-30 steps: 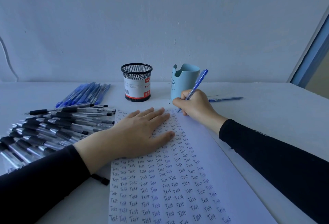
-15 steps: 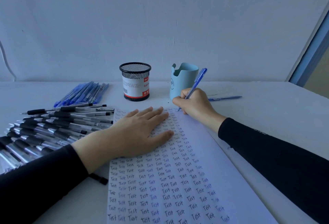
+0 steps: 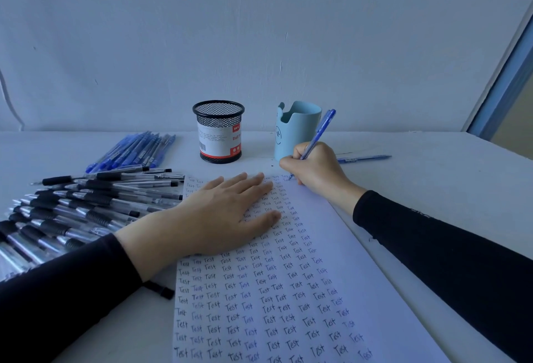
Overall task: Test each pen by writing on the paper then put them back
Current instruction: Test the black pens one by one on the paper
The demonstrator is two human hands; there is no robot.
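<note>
Blue pen: You hold a blue pen (image 3: 317,134) just right of the middle of the frame. Its tip touches the top edge of the paper. Its back end tilts up and to the right, in front of the light blue cup.
Right hand: Your right hand (image 3: 315,168) is closed around the blue pen in a writing grip. It rests on the top right part of the paper.
Paper: The white paper (image 3: 375,290) lies flat on the table and fills the lower middle of the frame. Rows of the word "Test" cover most of it. The strip along its right side is bare.
Left hand: Your left hand (image 3: 219,215) lies flat on the paper with the fingers spread out. It grips nothing. It only presses the sheet down.
Black pens: A big pile of black pens (image 3: 86,206) lies at the left of the frame, just beside the paper's left edge.
Blue pens: A smaller bunch of blue pens (image 3: 135,150) lies above the black pile, at the upper left of the table.
Mesh cup: A black mesh pen cup (image 3: 218,131) with a white and red label stands upright above the paper.
Light blue cup: A light blue cup (image 3: 297,129) stands upright right of the mesh cup.
Lone pen: One more blue pen (image 3: 364,158) lies flat on the table, right of your right hand.
Table: The table (image 3: 447,189) is white.
Sleeves: Both your arms wear black sleeves (image 3: 447,253).
</note>
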